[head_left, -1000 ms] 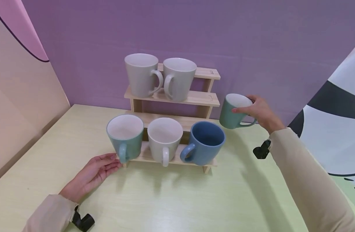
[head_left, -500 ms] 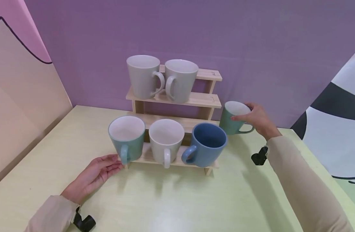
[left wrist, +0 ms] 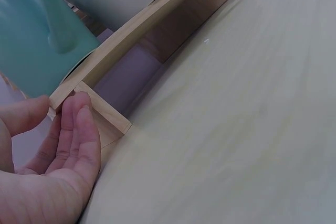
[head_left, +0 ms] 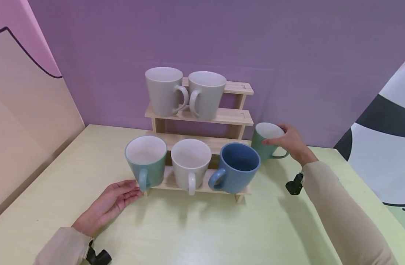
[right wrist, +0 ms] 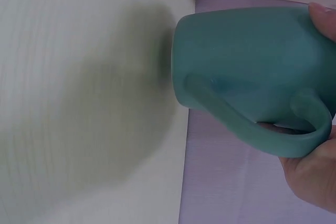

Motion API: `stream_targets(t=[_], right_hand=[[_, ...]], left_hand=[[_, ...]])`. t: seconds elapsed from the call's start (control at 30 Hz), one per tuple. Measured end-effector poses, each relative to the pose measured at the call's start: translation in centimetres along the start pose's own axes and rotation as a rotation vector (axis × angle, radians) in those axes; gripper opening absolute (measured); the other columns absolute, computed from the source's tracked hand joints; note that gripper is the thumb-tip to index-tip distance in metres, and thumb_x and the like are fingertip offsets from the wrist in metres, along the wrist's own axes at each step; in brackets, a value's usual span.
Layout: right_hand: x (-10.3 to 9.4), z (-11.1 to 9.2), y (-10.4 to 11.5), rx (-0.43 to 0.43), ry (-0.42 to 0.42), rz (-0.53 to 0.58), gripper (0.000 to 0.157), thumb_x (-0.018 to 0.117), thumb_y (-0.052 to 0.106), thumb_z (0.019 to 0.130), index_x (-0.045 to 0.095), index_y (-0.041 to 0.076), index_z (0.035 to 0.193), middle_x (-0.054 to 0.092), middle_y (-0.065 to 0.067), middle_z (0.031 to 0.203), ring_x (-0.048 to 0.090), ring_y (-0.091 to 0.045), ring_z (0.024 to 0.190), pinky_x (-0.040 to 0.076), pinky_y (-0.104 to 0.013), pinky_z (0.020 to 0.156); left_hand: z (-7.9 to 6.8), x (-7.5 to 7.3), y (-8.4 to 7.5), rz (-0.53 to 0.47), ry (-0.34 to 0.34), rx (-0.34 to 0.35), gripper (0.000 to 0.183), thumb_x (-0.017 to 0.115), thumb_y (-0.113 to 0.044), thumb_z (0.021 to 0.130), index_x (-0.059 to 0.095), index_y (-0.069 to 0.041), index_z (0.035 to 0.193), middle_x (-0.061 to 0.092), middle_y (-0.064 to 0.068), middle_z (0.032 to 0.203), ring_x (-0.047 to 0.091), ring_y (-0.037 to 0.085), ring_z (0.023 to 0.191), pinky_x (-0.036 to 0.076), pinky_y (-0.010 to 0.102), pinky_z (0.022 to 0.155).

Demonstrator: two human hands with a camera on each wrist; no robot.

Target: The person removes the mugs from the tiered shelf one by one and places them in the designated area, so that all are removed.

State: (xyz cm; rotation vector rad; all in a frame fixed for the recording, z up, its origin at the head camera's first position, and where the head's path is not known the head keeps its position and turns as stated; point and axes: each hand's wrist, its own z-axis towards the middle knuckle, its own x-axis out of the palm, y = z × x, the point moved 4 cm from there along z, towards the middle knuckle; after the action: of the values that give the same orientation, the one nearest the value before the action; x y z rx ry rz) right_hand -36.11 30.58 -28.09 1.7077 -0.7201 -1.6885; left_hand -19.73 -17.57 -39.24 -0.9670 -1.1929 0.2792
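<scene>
A three-tone set of mugs stands on a stepped wooden display rack (head_left: 222, 116). My left hand (head_left: 111, 202) is at the rack's lower left corner, its thumb and fingers pinching the end of the lowest step (left wrist: 86, 77). Right above those fingers sits a teal mug (head_left: 149, 171). To the right of the rack, my right hand (head_left: 290, 143) grips another teal mug (right wrist: 252, 59) near its rim, thumb on one side and fingers behind. That mug is upright, with its handle toward the right and its base close over the table; the blue mug partly overlaps it in the head view.
On the lowest step are also a white mug (head_left: 190, 163) and a blue mug (head_left: 238, 167). Two pale grey mugs (head_left: 162, 92) stand on a higher step. A purple backdrop (head_left: 305, 73) rises behind the light wooden table (head_left: 202, 235).
My right hand has lowered the teal mug toward the table beside the rack, keeping its grip. The left hand stays at the rack's corner. The head view has shifted slightly.
</scene>
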Motion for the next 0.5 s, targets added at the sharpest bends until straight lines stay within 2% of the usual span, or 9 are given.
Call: stream_targets(t=[0.27, 0.5], right_hand=[[0.1, 0.3, -0.8, 0.015, -0.006, 0.011, 0.094, 0.08, 0.023, 0.077, 0.022, -0.003, 0.147, 0.032, -0.028, 0.146, 0.037, -0.044, 0.127, 0.037, -0.06, 0.104], [0.2, 0.2, -1.3, 0.015, -0.008, 0.017, 0.094, 0.08, 0.022, 0.076, 0.023, -0.004, 0.146, 0.032, -0.028, 0.145, 0.037, -0.044, 0.127, 0.038, -0.059, 0.103]], left_hand=[[0.3, 0.0, -0.2, 0.012, -0.012, 0.002, 0.027, 0.037, -0.002, 0.102, 0.064, -0.004, 0.104, 0.069, 0.009, 0.102, 0.067, 0.016, 0.098, 0.053, 0.024, 0.093], [0.3, 0.1, -0.1, 0.017, -0.012, 0.002, 0.026, 0.039, -0.002, 0.101, 0.065, -0.005, 0.103, 0.07, 0.008, 0.101, 0.068, 0.016, 0.097, 0.054, 0.024, 0.092]])
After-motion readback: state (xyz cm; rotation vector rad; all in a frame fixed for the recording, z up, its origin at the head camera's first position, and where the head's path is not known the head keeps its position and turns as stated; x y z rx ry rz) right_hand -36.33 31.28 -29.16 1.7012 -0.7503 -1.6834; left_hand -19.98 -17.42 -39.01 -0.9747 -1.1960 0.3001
